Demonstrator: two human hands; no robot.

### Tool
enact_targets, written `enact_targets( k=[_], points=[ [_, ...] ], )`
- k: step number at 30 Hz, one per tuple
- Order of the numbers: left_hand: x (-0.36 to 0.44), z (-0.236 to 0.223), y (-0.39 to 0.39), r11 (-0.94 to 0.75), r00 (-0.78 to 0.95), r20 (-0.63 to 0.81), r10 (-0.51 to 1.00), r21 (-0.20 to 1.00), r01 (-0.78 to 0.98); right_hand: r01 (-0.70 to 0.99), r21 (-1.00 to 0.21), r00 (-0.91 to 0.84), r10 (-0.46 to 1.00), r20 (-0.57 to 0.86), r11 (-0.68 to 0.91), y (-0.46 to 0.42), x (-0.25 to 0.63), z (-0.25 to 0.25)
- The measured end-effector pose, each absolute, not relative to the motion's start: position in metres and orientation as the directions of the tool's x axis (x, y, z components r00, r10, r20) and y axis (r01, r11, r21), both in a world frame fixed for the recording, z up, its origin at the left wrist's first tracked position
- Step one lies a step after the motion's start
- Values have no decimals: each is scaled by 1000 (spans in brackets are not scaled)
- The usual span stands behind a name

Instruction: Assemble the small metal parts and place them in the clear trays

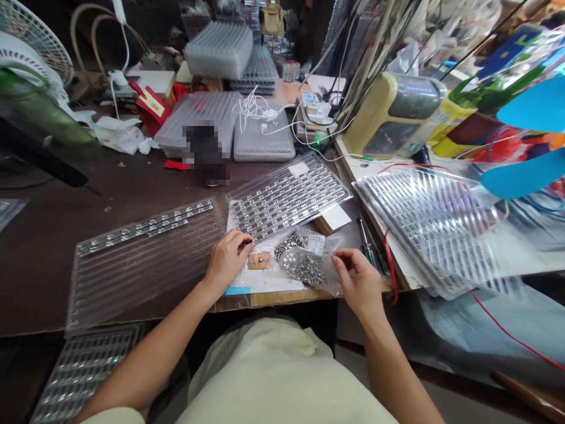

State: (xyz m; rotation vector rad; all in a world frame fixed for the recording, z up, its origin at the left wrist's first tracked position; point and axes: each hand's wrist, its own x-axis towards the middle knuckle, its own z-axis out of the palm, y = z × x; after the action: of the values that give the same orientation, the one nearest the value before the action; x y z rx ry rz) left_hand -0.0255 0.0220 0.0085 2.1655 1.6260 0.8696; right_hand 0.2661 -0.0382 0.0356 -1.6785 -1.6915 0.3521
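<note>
My left hand [227, 259] rests at the near edge of a clear ribbed tray [289, 194] filled with rows of small metal parts, its fingers pinched on something too small to name. Just right of it lie a small brown circuit piece [259, 259] and a loose heap of tiny silver parts [304, 265] on a clear plastic bag. My right hand [359, 280] hovers at the right edge of that heap with fingers curled and pinched together. A larger clear tray [145, 262], mostly bare with parts along its far rows, lies to the left.
A stack of clear trays [436, 227] sits at the right with a red wire [388, 259] across it. Screwdrivers [366, 241] lie beside the work spot. Grey tray stacks [218, 50], white cables [260, 109], a fan [35, 53] and a yellow device [395, 112] crowd the back.
</note>
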Motion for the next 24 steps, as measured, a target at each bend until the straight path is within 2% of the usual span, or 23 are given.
enact_targets(
  k=[2,4,7,10,12,16,18,22,24],
  points=[
    [-26,8,22,-320,176,294,939,571,756,796,-594,85,952,294,112,-38,269,37],
    [-26,7,22,-326,179,297,938,576,750,857,-503,93,925,368,114,-35,267,39],
    [-26,10,22,-333,186,298,936,586,739,885,-405,-14,884,468,228,-19,254,44],
    [-28,16,21,-335,184,302,935,591,734,830,-356,-317,888,332,430,2,232,41],
    [-33,20,19,-314,159,300,941,589,745,818,-301,-430,868,248,491,11,219,33],
    [-42,25,10,-184,75,183,980,704,686,844,-254,-406,872,273,473,7,205,14],
    [-43,25,3,-162,106,122,987,739,653,849,-272,-371,877,307,454,2,205,9],
    [-39,18,-12,-328,275,183,944,621,712,838,-337,-316,885,340,429,-2,206,7],
    [-38,11,-17,-377,299,230,926,552,743,836,-372,-280,897,341,403,0,207,9]
  ],
)
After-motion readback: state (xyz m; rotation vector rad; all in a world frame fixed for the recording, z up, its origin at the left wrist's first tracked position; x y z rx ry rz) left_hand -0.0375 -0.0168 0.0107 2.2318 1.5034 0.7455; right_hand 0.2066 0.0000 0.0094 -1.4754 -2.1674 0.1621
